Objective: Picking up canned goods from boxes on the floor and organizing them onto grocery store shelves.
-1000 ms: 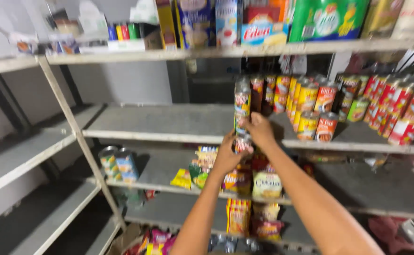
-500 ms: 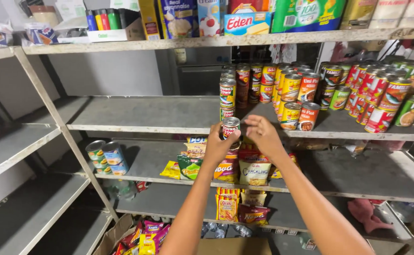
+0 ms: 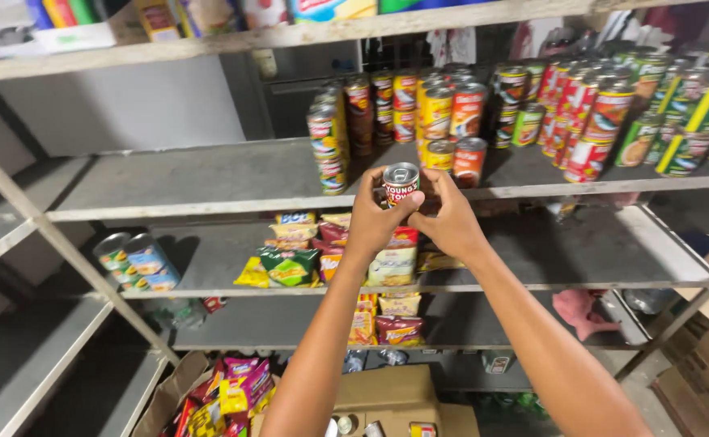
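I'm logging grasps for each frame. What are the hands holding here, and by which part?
Both hands hold one small can by its sides: left hand on its left, right hand on its right, top rim uncovered.
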